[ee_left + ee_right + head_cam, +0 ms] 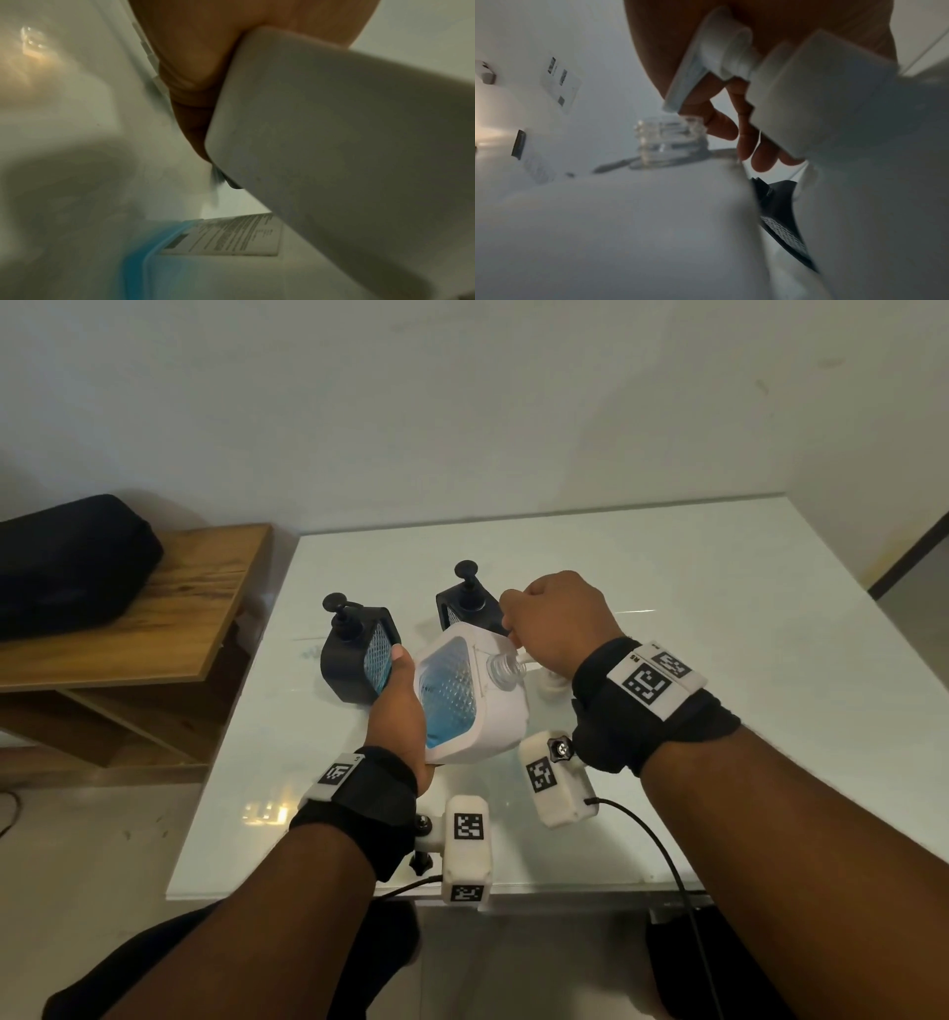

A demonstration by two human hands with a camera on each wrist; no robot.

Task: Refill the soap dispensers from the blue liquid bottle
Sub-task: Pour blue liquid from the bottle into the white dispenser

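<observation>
Labels first: nothing readable, honestly. The left wrist view catches a printed sticker mirrored in the glass counter, but the text is too blurry to make out.

Left hand has its grip wrapped around the side of the white dispenser, tilted over above the counter, with blue liquid showing through its window. Its clear threaded neck is open. Right hand, just behind that neck, is curled around the white pump head, off the neck.

Only the right wrist view shows that pump and its nozzle; from the head view the fist hides most of it. Only the head view shows two black dispensers, one left of the white dispenser and one behind it, both with pumps on, plus a black bag on a wooden shelf far left.
</observation>
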